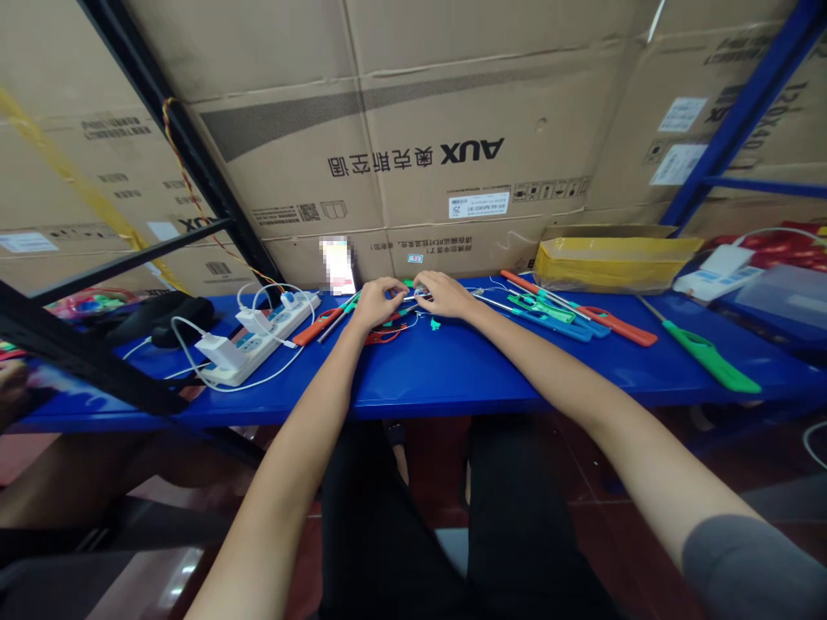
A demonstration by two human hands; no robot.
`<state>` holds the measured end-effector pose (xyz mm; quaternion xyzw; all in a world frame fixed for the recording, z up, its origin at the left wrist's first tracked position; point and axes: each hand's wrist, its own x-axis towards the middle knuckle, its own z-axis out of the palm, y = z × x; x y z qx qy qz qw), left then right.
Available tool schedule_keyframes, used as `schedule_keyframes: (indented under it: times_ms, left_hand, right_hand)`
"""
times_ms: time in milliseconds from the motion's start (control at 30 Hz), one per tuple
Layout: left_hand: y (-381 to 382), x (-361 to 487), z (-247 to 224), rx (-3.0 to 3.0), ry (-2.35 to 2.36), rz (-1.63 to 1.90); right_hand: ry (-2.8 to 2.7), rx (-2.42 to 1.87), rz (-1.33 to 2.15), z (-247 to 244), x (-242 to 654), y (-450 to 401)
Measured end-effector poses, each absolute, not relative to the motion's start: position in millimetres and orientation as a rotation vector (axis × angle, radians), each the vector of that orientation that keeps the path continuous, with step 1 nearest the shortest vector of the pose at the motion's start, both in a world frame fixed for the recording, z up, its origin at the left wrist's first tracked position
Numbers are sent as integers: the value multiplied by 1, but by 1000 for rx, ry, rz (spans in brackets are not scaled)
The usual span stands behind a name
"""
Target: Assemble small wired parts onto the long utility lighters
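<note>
My left hand point(381, 301) and my right hand point(443, 294) meet at the middle of a blue metal shelf point(439, 379), fingertips bent around a small metal part with thin white wires point(413, 297). The part is mostly hidden by my fingers. Long utility lighters lie on both sides: an orange one point(316, 327) and a red plastic piece point(384, 336) by my left hand, and blue point(549, 323), orange-red point(620, 325) and green point(711, 360) ones to the right of my right hand.
A white power strip point(255, 346) with plugged-in chargers and cables lies at left, near a blurred phone point(337, 265). A yellow-lined box point(611, 263) and a translucent plastic box point(779, 297) stand at the back right. Cardboard cartons point(413, 146) and black and blue rack posts rise behind.
</note>
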<state>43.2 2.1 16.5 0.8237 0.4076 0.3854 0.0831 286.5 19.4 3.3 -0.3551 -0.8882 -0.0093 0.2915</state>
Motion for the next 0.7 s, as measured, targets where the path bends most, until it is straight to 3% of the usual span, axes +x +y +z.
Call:
schedule_keyframes:
  times_ms: [700]
  left_hand:
    - [1, 45, 15, 2412, 1194, 1195]
  right_hand:
    - [-2389, -971, -66, 7, 279, 13]
